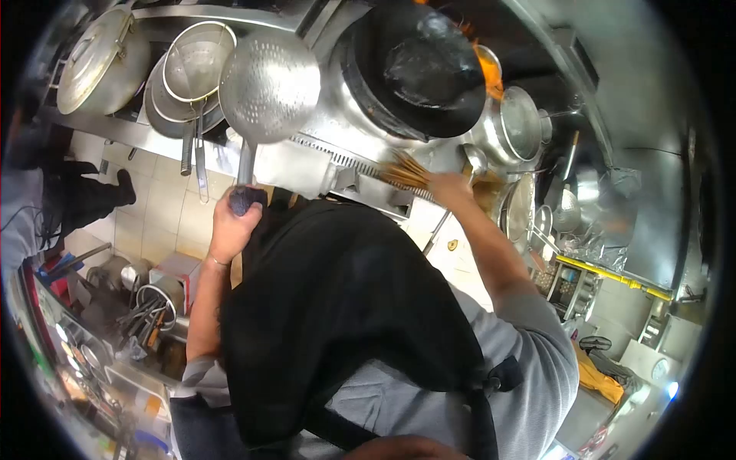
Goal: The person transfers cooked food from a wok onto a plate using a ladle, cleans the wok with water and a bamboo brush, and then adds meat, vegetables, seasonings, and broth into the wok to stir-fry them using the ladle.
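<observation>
Bamboo brush (406, 170) is clamped in the right hand (451, 188) near the stove's front edge (356, 165), apart from the wok (418, 69); the left hand (233, 228) grips the skimmer (268, 86). What is done or left cannot be told.

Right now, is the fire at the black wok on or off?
On: orange flames show beside the rim of the black wok. The burner itself is hidden.

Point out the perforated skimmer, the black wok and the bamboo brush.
Perforated skimmer (270, 88): head view, middle of its round head.
Black wok (420, 70): head view, its broad dark face.
Bamboo brush (406, 172): head view, its bristles.
</observation>
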Available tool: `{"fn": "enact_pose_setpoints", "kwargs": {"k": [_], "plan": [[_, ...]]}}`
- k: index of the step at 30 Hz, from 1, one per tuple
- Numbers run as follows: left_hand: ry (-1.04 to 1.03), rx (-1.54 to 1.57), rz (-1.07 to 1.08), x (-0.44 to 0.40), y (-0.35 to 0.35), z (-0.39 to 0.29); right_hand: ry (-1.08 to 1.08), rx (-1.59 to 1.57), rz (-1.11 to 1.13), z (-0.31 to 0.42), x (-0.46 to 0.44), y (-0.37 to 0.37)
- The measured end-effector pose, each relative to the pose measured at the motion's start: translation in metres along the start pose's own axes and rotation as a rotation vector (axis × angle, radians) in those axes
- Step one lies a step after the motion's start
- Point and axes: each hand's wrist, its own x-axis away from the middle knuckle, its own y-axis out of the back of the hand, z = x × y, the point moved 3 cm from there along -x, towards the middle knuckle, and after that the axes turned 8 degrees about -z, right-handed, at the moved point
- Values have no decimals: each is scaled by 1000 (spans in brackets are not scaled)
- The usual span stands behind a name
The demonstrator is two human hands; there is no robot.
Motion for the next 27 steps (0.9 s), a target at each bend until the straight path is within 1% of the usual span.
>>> {"fn": "enact_pose_setpoints", "kwargs": {"k": [1,2,3,4,5,7,8,10,11,12,13,14,15,16,17,19,20,21,22,23,24,25,26,27], "plan": [[-12,18,2,-4,-3,14,-221,-58,125,-33,25,7],[36,48,61,-7,-8,25,-253,34,165,-62,56,29],[81,75,126,-12,-14,32,-421,-152,-5,-101,81,26],[146,147,177,-14,-19,37,-298,-196,-288,-133,116,30],[126,157,184,-17,-23,45,-481,-272,-388,-146,137,49],[225,181,232,-24,-31,73,-568,-807,-576,-142,161,94],[231,185,217,-27,-35,85,-581,-812,-597,-138,153,99],[255,189,211,-34,-42,104,-574,-713,-547,-123,105,118],[241,190,219,-37,-41,106,-494,-786,-485,-112,70,116],[266,196,268,-39,-42,107,-272,-700,-498,-91,32,124],[291,199,315,-39,-43,107,-154,-807,-287,-72,-8,131],[168,295,186,-38,-44,98,42,-555,-248,-33,-81,154],[163,290,189,-36,-43,86,-141,-394,-224,-41,-149,148],[216,387,125,-33,-38,71,-271,-584,-434,-45,-187,147],[272,484,61,-30,-33,59,-404,-770,-643,-44,-206,146],[242,520,96,-35,-26,39,-416,-625,-615,-10,-214,134],[312,639,94,-35,-26,27,-287,-572,-571,4,-192,127],[379,763,88,-37,-26,19,-235,-536,-533,6,-158,113],[414,764,146,-43,-27,15,-182,-499,-498,-6,-125,100],[426,702,157,-48,-35,1,-145,-424,-438,-36,-107,86],[431,638,176,-53,-52,-20,-114,-298,-434,-81,-117,71],[438,567,195,-61,-72,-41,-295,-202,-454,-117,-138,66],[438,502,228,-72,-99,-47,-212,-238,-508,-118,-133,109],[439,439,265,-85,-130,-46,-408,-528,-607,-125,-161,114]]}}
